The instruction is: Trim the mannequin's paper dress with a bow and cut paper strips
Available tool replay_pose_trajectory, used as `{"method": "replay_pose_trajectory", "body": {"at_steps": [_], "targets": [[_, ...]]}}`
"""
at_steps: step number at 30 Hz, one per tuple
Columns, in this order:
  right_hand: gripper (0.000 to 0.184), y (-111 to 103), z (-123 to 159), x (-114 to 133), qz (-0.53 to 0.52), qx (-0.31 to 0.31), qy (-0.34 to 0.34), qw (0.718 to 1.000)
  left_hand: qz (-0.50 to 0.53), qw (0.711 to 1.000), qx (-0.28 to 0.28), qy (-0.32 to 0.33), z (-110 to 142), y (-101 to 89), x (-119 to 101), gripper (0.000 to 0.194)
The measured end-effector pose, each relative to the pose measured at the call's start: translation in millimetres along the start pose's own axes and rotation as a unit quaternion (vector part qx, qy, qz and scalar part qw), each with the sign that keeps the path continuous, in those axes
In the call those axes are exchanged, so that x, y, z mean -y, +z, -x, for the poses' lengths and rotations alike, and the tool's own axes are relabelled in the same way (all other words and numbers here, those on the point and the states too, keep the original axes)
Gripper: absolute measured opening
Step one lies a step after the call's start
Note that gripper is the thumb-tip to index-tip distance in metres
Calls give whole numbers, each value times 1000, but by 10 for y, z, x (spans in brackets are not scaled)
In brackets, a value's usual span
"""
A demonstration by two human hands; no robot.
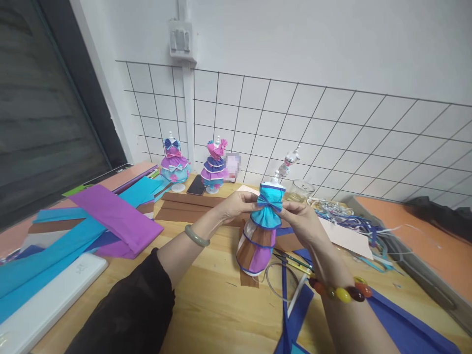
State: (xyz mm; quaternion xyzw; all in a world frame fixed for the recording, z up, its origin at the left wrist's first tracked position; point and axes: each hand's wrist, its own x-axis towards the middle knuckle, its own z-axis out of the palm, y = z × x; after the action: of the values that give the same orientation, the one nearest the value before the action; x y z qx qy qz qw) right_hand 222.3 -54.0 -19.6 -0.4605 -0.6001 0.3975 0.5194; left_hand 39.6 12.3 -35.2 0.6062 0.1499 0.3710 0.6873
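Note:
A small white dress form (pixel 276 178) stands upright on the wooden table, wearing a layered paper dress (pixel 266 222). Its top is bright blue, and the lower tiers show brown, purple and white panels edged in dark blue. At the waist sits a blue paper bow (pixel 269 203). My left hand (pixel 238 206) pinches the bow's left end between thumb and fingers. On the other side, my right hand (pixel 300 219) is closed at the bow's right end. Whatever lies behind the bow is hidden.
Two dressed forms, one with a navy bow (pixel 172 162) and one in pink (pixel 216 164), stand behind near a phone (pixel 196 185). Purple paper (pixel 118 216) and a white case (pixel 55 295) lie left. Right are a glass jar (pixel 301 189), paper scraps (pixel 335 209) and blue strips (pixel 300 305).

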Motion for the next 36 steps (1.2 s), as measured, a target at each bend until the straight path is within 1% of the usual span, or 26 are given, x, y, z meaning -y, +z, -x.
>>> {"method": "replay_pose_trajectory", "body": {"at_steps": [3, 6, 8, 11, 17, 24, 27, 30, 33, 36], "targets": [[26, 1, 12, 7, -6, 14, 16, 1000, -6, 1000, -3, -2, 5, 7, -11, 40], [21, 3, 17, 8, -18, 24, 18, 999, -18, 1000, 1, -3, 5, 7, -18, 38], [18, 2, 10, 1, -15, 18, 3, 1000, -28, 1000, 1, -1, 3, 3, -20, 36], [19, -1, -5, -12, 2, 5, -22, 1000, -27, 1000, -5, 2, -3, 0, -23, 36], [22, -13, -6, -4, 21, 1, -19, 1000, -16, 1000, -18, 11, 1, 16, -42, 35], [21, 12, -10, -20, 6, -4, -31, 1000, -18, 999, -27, -3, 8, 11, -46, 36], [23, 33, -13, -29, -11, -7, -19, 1000, -15, 999, -35, 1, 4, 4, -42, 36], [23, 19, -16, -38, -24, 7, -2, 1000, -16, 999, -32, 8, 1, 20, -43, 35], [23, -36, -21, -53, -44, 27, 22, 998, -12, 999, -37, 21, -4, 79, -44, 33], [25, -93, -21, -73, -88, 46, 56, 994, -20, 997, -63, 27, -7, 167, -44, 33]]}}
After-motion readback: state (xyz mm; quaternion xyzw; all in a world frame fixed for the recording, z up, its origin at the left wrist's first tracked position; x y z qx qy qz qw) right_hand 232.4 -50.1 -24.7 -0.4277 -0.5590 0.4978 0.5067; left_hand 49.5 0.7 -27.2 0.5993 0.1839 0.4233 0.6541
